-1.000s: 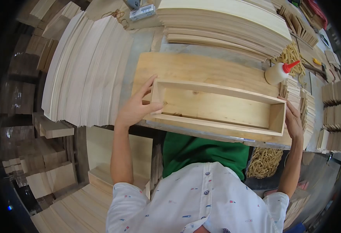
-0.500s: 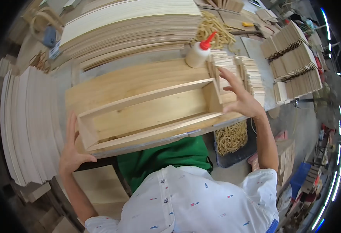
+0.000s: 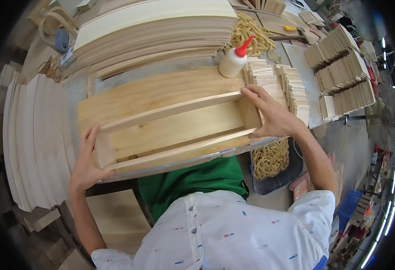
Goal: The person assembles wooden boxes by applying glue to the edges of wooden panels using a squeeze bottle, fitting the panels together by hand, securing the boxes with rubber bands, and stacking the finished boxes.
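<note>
A long, narrow wooden frame (image 3: 175, 152) lies on a wide plywood board (image 3: 161, 87) near the table's front edge. Its left end is gripped by my left hand (image 3: 88, 164), fingers at the far corner and thumb at the near corner. Around the right end, my right hand (image 3: 271, 114) has its fingers on the far corner and its thumb on the near one. A white glue bottle (image 3: 232, 64) with a red nozzle stands upright just behind the frame's right end.
Stacked boards rise behind (image 3: 157, 33) and at the left (image 3: 38, 144). Small wooden pieces (image 3: 292, 90) lie right of the bottle, with more stacks (image 3: 343, 72) farther right. Rubber bands are heaped behind (image 3: 249, 36) and in a dark bin (image 3: 269, 162) below the table edge.
The view has swung to the right since the first frame. My right hand was apart from the frame's right end half a second ago and now holds it. My left hand stays at the left end.
</note>
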Demonstrator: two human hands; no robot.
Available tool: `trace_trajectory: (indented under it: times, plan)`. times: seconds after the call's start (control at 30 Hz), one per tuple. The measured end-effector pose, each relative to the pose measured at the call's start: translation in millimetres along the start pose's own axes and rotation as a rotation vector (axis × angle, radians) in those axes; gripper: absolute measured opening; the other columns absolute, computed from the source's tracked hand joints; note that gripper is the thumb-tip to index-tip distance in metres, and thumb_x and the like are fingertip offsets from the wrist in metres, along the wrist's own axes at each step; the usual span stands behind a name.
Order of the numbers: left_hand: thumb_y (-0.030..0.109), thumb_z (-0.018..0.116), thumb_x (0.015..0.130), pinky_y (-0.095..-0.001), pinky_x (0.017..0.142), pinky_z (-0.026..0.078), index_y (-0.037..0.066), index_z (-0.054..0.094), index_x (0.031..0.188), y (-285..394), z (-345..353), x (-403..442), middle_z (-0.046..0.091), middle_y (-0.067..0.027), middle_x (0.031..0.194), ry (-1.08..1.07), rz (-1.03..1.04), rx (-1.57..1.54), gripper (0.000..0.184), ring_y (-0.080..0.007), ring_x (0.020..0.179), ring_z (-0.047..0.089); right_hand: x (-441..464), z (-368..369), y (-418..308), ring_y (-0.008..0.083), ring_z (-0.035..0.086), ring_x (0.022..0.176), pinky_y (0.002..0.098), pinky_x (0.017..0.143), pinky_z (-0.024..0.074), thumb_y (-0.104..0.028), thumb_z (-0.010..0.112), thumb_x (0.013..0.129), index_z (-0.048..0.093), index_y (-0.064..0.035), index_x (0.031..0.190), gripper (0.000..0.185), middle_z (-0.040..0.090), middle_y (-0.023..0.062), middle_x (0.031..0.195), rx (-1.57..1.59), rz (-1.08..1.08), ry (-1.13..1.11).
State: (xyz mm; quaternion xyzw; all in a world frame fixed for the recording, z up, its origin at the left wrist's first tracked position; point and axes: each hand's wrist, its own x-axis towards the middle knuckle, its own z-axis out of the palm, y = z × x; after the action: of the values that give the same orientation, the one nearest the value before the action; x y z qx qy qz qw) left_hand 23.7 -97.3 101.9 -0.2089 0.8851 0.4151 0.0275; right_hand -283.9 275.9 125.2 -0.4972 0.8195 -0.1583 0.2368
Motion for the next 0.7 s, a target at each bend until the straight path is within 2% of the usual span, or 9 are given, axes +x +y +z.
trace_trajectory:
  times: [0.17,0.23,0.3,0.43,0.53,0.6,0.63,0.7]
  plan:
    - [0.012,0.078,0.043,-0.0391,0.111,0.029,0.009,0.028,0.147,24.8,-26.0,-10.4,0.029,-0.0131,0.142,0.082,0.101,-0.014,0.115,-0.0297,0.133,0.034,-14.3,-14.8,-19.9,0.0364,0.031,0.135,0.0396,0.111,0.0304,-0.010,0.081,0.053,0.027,-0.0094,0.147,0.109,0.028,0.0181,0.145,0.047,0.005,0.109]
    - [0.010,0.077,0.045,-0.0386,0.111,0.029,0.010,0.028,0.147,19.0,-22.4,-3.9,0.029,-0.0125,0.142,0.116,0.142,0.003,0.114,-0.0296,0.133,0.033,-14.3,-9.3,-18.6,0.0372,0.036,0.131,0.0387,0.107,0.0368,-0.013,0.082,0.054,0.025,-0.0043,0.146,0.108,0.031,0.0178,0.143,-0.063,-0.022,0.162]
    - [0.009,0.077,0.046,-0.0387,0.111,0.029,0.011,0.027,0.147,-1.5,0.9,9.2,0.026,-0.0119,0.143,-0.022,0.044,-0.069,0.113,-0.0292,0.133,0.033,-7.3,9.7,-6.6,0.0371,0.036,0.131,0.0382,0.107,0.0359,-0.012,0.081,0.055,0.025,-0.0043,0.146,0.107,0.030,0.0180,0.143,-0.032,0.010,0.097]
    - [0.008,0.076,0.046,-0.0391,0.112,0.029,0.012,0.025,0.148,10.9,-4.5,9.2,0.025,-0.0126,0.144,0.002,0.047,-0.083,0.114,-0.0310,0.134,0.032,-2.9,-1.0,-4.4,0.0374,0.034,0.133,0.0398,0.108,0.0347,-0.013,0.079,0.055,0.023,-0.0044,0.146,0.107,0.028,0.0180,0.144,0.009,-0.015,0.089]
    - [0.007,0.078,0.045,-0.0398,0.112,0.029,0.011,0.025,0.148,7.7,4.8,7.8,0.025,-0.0137,0.145,-0.007,-0.061,0.079,0.115,-0.0326,0.135,0.030,-4.6,11.2,2.1,0.0386,0.032,0.134,0.0388,0.110,0.0340,-0.015,0.081,0.056,0.022,-0.0055,0.147,0.109,0.026,0.0183,0.146,0.036,0.000,0.061]
    - [0.016,0.085,0.045,-0.0411,0.112,0.029,0.010,0.025,0.147,6.3,0.1,6.7,0.023,-0.0151,0.146,-0.058,0.019,0.092,0.118,-0.0351,0.136,0.027,-5.1,10.7,5.6,0.0374,0.028,0.137,0.0402,0.112,0.0299,-0.021,0.086,0.053,0.020,-0.0065,0.148,0.116,0.024,0.0187,0.148,0.086,-0.029,0.045]
    - [0.016,0.085,0.045,-0.0411,0.112,0.029,0.010,0.025,0.147,8.8,-1.4,6.2,0.023,-0.0151,0.146,-0.049,0.011,0.098,0.118,-0.0351,0.136,0.027,-3.9,9.0,2.4,0.0374,0.028,0.137,0.0402,0.112,0.0299,-0.021,0.086,0.053,0.020,-0.0065,0.148,0.116,0.024,0.0187,0.148,0.089,-0.042,0.045]
    - [0.031,0.089,0.043,-0.0437,0.114,0.024,0.008,0.026,0.146,21.4,-1.8,9.8,0.024,-0.0168,0.147,-0.022,0.103,0.325,0.122,-0.0366,0.137,0.023,-4.6,1.3,-9.2,0.0353,0.023,0.140,0.0432,0.114,0.0253,-0.027,0.088,0.048,0.019,-0.0066,0.149,0.123,0.023,0.0188,0.149,-0.223,-0.059,0.078]
